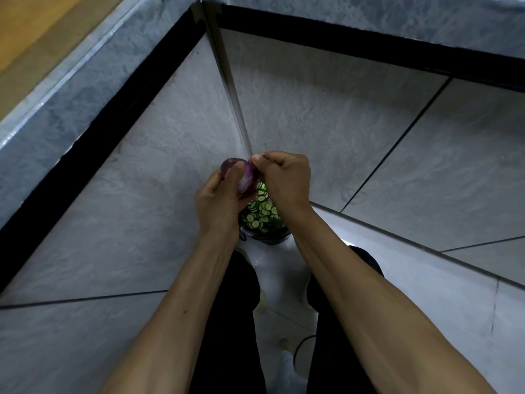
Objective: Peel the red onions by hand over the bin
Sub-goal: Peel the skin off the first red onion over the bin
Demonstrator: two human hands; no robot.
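Left hand (218,200) grips the red onion (241,174), right hand (284,177) pinches its skin, hiding most of the bin (264,223).

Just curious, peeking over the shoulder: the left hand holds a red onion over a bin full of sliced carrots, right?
Not carrots. The head view shows green-rimmed cucumber or courgette slices in the bin. The left hand does hold the red onion above it.

No legible text or labels anywhere.
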